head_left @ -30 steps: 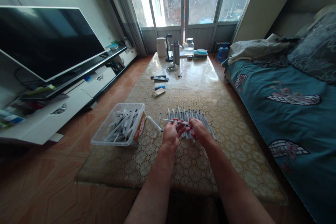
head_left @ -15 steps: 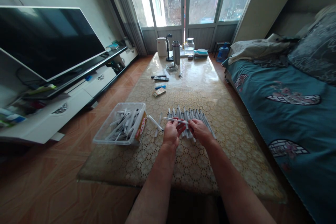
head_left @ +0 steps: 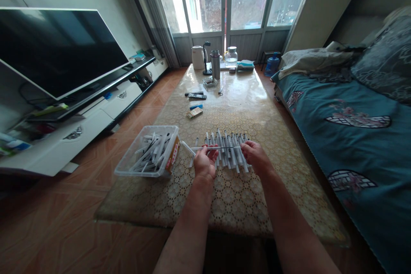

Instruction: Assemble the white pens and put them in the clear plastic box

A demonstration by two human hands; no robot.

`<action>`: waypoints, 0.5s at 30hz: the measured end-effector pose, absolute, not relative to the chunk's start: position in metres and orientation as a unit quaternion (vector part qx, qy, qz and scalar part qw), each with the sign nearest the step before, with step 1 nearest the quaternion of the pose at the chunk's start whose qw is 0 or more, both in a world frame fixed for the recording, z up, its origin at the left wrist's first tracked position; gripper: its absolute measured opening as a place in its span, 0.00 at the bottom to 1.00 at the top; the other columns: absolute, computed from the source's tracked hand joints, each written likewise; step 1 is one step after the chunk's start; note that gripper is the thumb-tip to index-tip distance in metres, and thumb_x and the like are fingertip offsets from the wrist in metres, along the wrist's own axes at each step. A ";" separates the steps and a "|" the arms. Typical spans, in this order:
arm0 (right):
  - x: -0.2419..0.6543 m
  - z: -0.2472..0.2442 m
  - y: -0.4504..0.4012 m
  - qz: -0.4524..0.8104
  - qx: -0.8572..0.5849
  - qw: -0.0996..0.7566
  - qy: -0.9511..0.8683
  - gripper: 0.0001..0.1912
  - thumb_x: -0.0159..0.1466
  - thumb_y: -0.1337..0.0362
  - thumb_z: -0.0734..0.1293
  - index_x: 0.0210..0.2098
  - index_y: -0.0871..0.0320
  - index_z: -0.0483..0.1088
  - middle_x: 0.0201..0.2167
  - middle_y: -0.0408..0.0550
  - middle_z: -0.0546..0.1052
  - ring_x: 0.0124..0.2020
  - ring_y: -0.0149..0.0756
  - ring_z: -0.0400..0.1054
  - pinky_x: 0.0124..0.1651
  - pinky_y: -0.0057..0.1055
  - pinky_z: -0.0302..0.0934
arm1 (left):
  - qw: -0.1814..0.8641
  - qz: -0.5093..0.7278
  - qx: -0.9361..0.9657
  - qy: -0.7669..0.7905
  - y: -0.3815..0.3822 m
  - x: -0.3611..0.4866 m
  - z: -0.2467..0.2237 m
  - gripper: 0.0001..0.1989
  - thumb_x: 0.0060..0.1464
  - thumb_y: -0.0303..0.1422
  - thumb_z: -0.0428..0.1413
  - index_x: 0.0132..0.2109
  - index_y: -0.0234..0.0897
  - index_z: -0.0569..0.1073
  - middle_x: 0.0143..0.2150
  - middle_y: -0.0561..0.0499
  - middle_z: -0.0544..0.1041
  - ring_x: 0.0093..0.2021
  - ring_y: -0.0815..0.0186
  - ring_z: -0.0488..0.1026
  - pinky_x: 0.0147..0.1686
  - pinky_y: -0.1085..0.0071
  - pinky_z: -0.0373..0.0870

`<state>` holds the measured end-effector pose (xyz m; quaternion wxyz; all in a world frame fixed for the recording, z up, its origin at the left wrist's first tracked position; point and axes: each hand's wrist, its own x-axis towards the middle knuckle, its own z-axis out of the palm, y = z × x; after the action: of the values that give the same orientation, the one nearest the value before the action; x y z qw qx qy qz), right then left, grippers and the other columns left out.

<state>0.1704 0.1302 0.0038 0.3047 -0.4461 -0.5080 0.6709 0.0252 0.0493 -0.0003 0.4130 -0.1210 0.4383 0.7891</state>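
Observation:
My left hand (head_left: 206, 162) is closed around a white pen barrel (head_left: 196, 149), which points left. Out of the barrel's right end runs a thin dark refill (head_left: 228, 147), still partly inside as far as I can see. Its pale far end is pinched by the fingertips of my right hand (head_left: 255, 156). Behind and below my hands, a row of white pens (head_left: 229, 160) lies side by side on the table. One loose pen (head_left: 188, 148) rests between my left hand and a clear plastic box (head_left: 120, 167) full of pens and pen parts.
The patterned cloth covers the table (head_left: 173, 205). Farther back are a small carton (head_left: 195, 113), remote controls (head_left: 196, 96), a glass ashtray (head_left: 210, 82), a steel flask (head_left: 215, 66) and a kettle (head_left: 198, 58). A bed (head_left: 321, 137) flanks the right side.
My right hand has moved right, away from my left hand, drawing the thin refill out of the barrel. My left hand has shifted slightly left with the barrel.

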 end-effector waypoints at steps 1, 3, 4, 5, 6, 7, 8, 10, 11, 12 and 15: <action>0.175 0.006 0.134 0.673 -0.454 0.325 -0.486 0.13 0.50 0.58 0.68 0.23 0.57 0.60 0.13 0.33 0.58 0.13 0.21 0.45 0.14 0.21 0.37 | 0.386 0.799 -0.146 0.437 0.049 0.022 0.000 0.05 0.56 0.23 0.47 0.35 0.36 0.65 0.26 0.52 0.71 0.27 0.67 0.75 0.29 0.71 0.72; 0.181 0.009 0.139 0.677 -0.454 0.375 -0.441 0.12 0.49 0.59 0.68 0.23 0.57 0.59 0.14 0.33 0.58 0.13 0.21 0.45 0.14 0.21 0.37 | 0.355 0.809 -0.182 0.432 0.048 0.019 0.001 0.06 0.53 0.22 0.47 0.34 0.36 0.65 0.22 0.56 0.66 0.21 0.73 0.69 0.26 0.75 0.68; 0.180 0.009 0.139 0.676 -0.450 0.401 -0.423 0.13 0.50 0.58 0.68 0.24 0.56 0.59 0.15 0.33 0.59 0.13 0.22 0.45 0.14 0.21 0.37 | 0.357 0.808 -0.186 0.430 0.047 0.019 0.003 0.06 0.52 0.22 0.48 0.34 0.36 0.66 0.22 0.57 0.64 0.19 0.75 0.65 0.22 0.77 0.65; 0.177 0.009 0.137 0.673 -0.445 0.422 -0.413 0.13 0.50 0.57 0.68 0.24 0.56 0.59 0.15 0.33 0.59 0.13 0.22 0.46 0.14 0.22 0.37 | 0.374 0.803 -0.179 0.428 0.047 0.022 0.004 0.05 0.51 0.22 0.49 0.33 0.36 0.66 0.21 0.57 0.64 0.17 0.76 0.62 0.19 0.79 0.61; 0.173 0.009 0.134 0.667 -0.441 0.438 -0.412 0.13 0.51 0.56 0.68 0.25 0.56 0.59 0.15 0.33 0.59 0.13 0.22 0.46 0.14 0.22 0.38 | 0.405 0.794 -0.160 0.425 0.047 0.025 0.005 0.03 0.50 0.24 0.51 0.34 0.35 0.67 0.22 0.56 0.65 0.17 0.76 0.61 0.17 0.79 0.57; 0.167 0.008 0.129 0.659 -0.434 0.445 -0.423 0.14 0.52 0.55 0.67 0.26 0.56 0.60 0.16 0.34 0.59 0.14 0.23 0.46 0.15 0.22 0.40 | 0.442 0.783 -0.132 0.418 0.047 0.030 0.006 0.03 0.50 0.26 0.53 0.35 0.35 0.68 0.24 0.55 0.67 0.18 0.76 0.61 0.16 0.80 0.55; 0.161 0.007 0.123 0.651 -0.428 0.439 -0.448 0.14 0.54 0.54 0.67 0.26 0.56 0.60 0.16 0.34 0.59 0.14 0.24 0.47 0.16 0.23 0.42 | 0.476 0.773 -0.099 0.408 0.048 0.035 0.007 0.05 0.49 0.29 0.55 0.36 0.34 0.70 0.27 0.53 0.70 0.20 0.76 0.63 0.16 0.80 0.54; 0.151 0.004 0.113 0.623 -0.397 0.395 -0.546 0.13 0.56 0.53 0.66 0.26 0.57 0.63 0.17 0.36 0.61 0.17 0.25 0.51 0.19 0.24 0.48 | 0.508 0.765 -0.043 0.392 0.048 0.041 0.008 0.09 0.50 0.33 0.58 0.39 0.34 0.71 0.31 0.50 0.73 0.22 0.75 0.66 0.17 0.80 0.56; 0.147 0.002 0.110 0.612 -0.375 0.353 -0.600 0.13 0.57 0.53 0.66 0.26 0.57 0.65 0.18 0.37 0.63 0.18 0.26 0.53 0.21 0.24 0.50 | 0.504 0.771 -0.027 0.389 0.049 0.043 0.008 0.09 0.51 0.33 0.58 0.39 0.34 0.71 0.31 0.50 0.73 0.23 0.75 0.66 0.18 0.80 0.57; 0.145 0.001 0.108 0.591 -0.361 0.316 -0.649 0.14 0.58 0.54 0.65 0.26 0.58 0.67 0.19 0.39 0.64 0.20 0.28 0.56 0.23 0.25 0.51 | 0.491 0.779 -0.024 0.390 0.049 0.043 0.008 0.07 0.53 0.33 0.56 0.39 0.34 0.71 0.29 0.51 0.72 0.23 0.75 0.66 0.18 0.80 0.57; 0.145 -0.006 0.114 0.455 -0.400 0.262 -0.752 0.13 0.61 0.57 0.62 0.29 0.59 0.72 0.24 0.45 0.70 0.26 0.32 0.62 0.29 0.27 0.55 | 0.454 0.786 -0.053 0.416 0.049 0.036 0.008 0.05 0.57 0.30 0.51 0.34 0.34 0.69 0.21 0.56 0.66 0.19 0.75 0.63 0.18 0.79 0.58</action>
<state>0.1454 0.1145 -0.0064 0.2615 -0.3997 -0.7515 0.4551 0.0363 0.0487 0.0079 0.4539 -0.0534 0.4162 0.7861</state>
